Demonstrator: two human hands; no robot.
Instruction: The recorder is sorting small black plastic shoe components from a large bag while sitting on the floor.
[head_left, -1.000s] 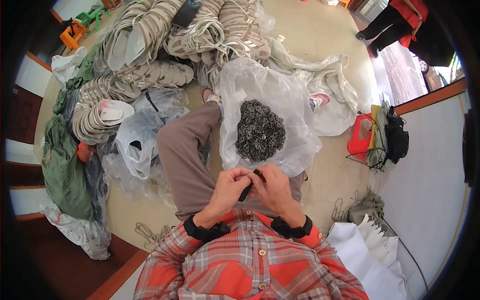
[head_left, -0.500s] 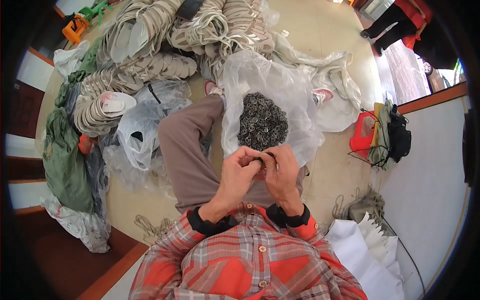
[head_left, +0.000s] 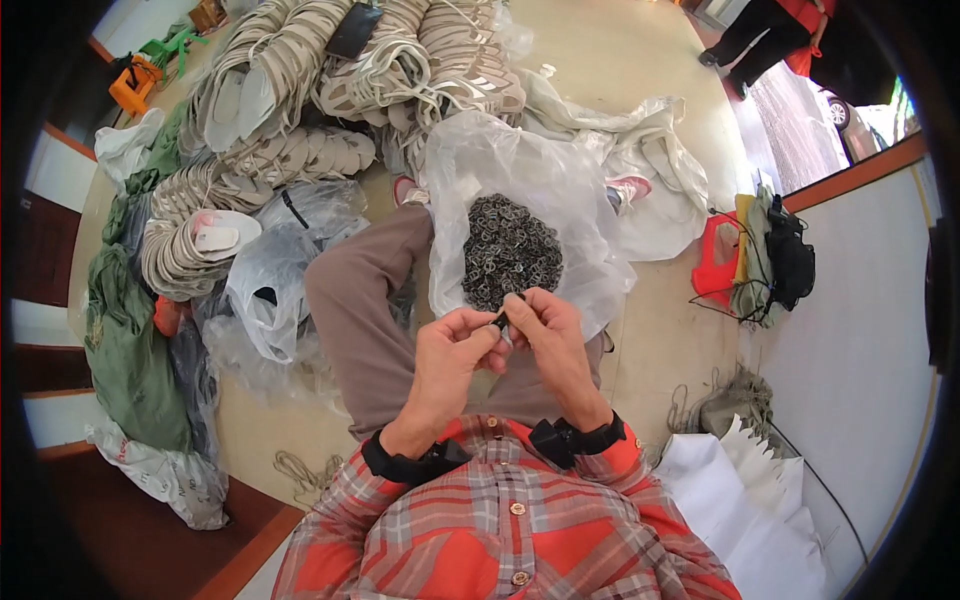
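In front of my body, my left hand [head_left: 447, 362] and my right hand [head_left: 552, 342] come together, both closed in a pinch on a small dark piece [head_left: 501, 318]. Fingers cover most of that piece, so its exact kind does not show. Just beyond my fingertips lies a heap of small dark metal buckles [head_left: 510, 248], resting on a spread clear plastic bag [head_left: 597, 275] between my legs. My left knee bends out beside the bag.
Stacks of beige shoe uppers [head_left: 300, 155] fill the far left, with a dark phone [head_left: 354, 30] on top. Plastic bags [head_left: 265, 295] lie near my left leg. A red stool [head_left: 718, 258] stands at right, and another person [head_left: 760, 45] is at far right.
My hands have turned slightly, and more of the dark piece shows between the fingertips. The whole view has shifted a little; the heap looks the same.
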